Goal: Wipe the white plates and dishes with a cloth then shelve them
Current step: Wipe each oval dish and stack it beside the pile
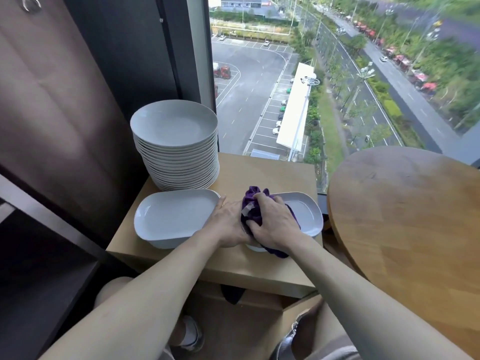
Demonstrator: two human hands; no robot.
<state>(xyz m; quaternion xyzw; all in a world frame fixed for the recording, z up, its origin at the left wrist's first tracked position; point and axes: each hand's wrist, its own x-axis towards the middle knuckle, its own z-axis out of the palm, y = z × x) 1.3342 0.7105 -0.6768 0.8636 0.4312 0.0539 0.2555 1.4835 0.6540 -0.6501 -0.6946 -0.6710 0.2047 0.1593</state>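
White dish (pixel 306 214) (the oblong one at the right) lies on the wooden surface (pixel 272 172), just beside a second oblong dish (pixel 174 216). The right hand (pixel 272 222) presses a purple cloth (pixel 255 203) into it, grip clamped around the bunched fabric. The left hand (pixel 226 224) rests at the dish's left edge; its fingers are partly hidden, so I cannot tell its grip. A stack of round plates (pixel 176 152) stands behind.

Daylight thru window (pixel 337 74); edges warped, blurry; cabinet (pixel 65 113) side dim.

A wooden stand (pixel 272 175) bears a plate stack (pixel 176 146), a left oblong dish (pixel 174 216) and a right oblong dish (pixel 304 214).
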